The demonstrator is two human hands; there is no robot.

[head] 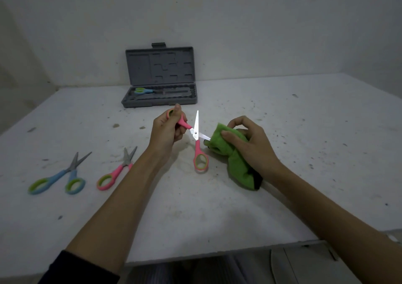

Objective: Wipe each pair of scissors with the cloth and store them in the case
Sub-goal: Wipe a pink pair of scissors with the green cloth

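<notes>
**Pink scissors under cloth, blades spread**

We are holding the pink scissors (pixel 196 141) in our left hand (pixel 167 131), fingers curling round one pink handle with the thumb pointing up past its loop. The blades are standing wide apart: one is pointing up toward the case, the other is running right into the cloth. The second handle loop is hanging down below the pivot, free of either hand.

Our right hand (pixel 252 144) is gripping the green cloth (pixel 230 153), thumb pressing on top and fingers curling behind, bunching it round the tip of the right-pointing blade. The cloth's tail is trailing down to the table (pixel 217 218) just beside the right wrist.

Left of the left forearm, a second pink pair (pixel 115 172) is lying on the table, partly hidden by the arm. Farther left, well apart, a blue pair (pixel 61 177) is lying with blades slightly spread.

Beyond both hands, the grey case (pixel 161 81) is standing open against the wall, lid upright. A blue pair in the case (pixel 143 90) is lying in the left of its tray.
</notes>
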